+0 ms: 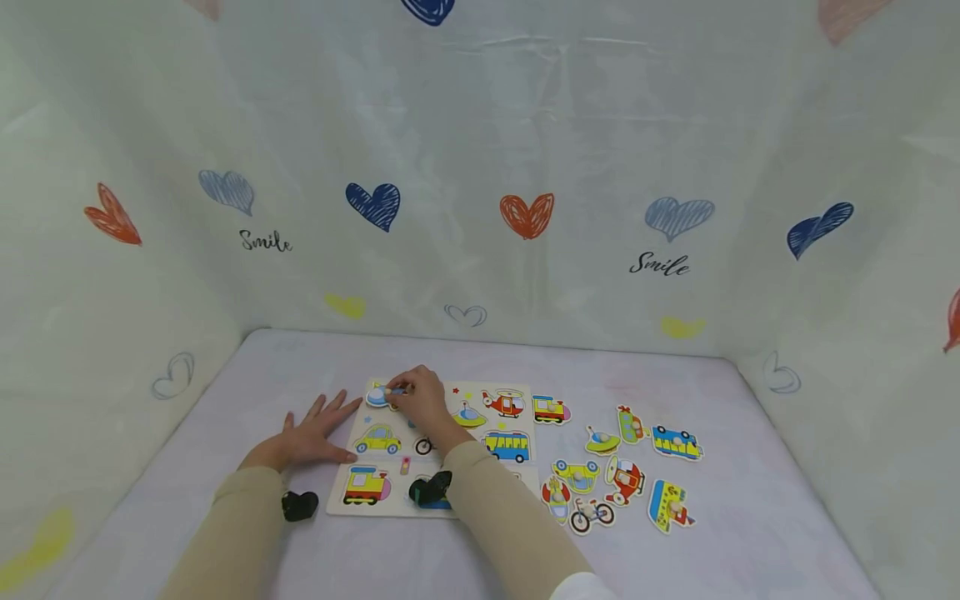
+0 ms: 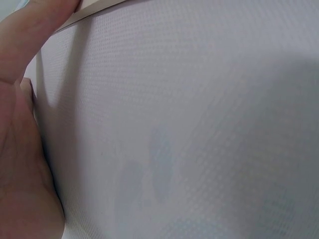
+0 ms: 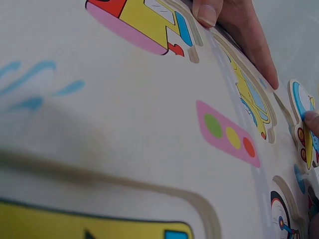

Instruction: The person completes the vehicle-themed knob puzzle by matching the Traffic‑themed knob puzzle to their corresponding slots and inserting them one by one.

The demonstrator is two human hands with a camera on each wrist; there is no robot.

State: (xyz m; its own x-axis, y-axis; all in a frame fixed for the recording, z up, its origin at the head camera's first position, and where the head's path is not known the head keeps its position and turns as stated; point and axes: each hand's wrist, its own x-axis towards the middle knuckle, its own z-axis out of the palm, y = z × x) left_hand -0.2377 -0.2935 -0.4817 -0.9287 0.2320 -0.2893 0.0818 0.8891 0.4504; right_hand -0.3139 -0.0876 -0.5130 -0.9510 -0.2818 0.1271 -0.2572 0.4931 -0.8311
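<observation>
A wooden puzzle board (image 1: 397, 502) with printed vehicles lies before me. My left hand (image 1: 315, 435) rests with spread, straight fingers along its left edge; in the left wrist view the thumb (image 2: 30, 35) touches the board's edge. At the board's far left corner my right hand (image 1: 422, 398) pinches a blue-and-white puzzle piece (image 1: 377, 396) between thumb and fingers. That piece (image 3: 305, 117) shows yellow and red parts in the right wrist view, partly cut off by the frame. Whether it lies fully in a recess, I cannot tell. The right forearm covers part of the board.
Right of the board lie several loose pieces, among them a train (image 1: 550, 409), a bus (image 1: 677, 442), a red helicopter (image 1: 625, 481), a bicycle (image 1: 592, 516) and a boat (image 1: 670, 506). Behind the table hangs a heart-printed curtain (image 1: 450, 275).
</observation>
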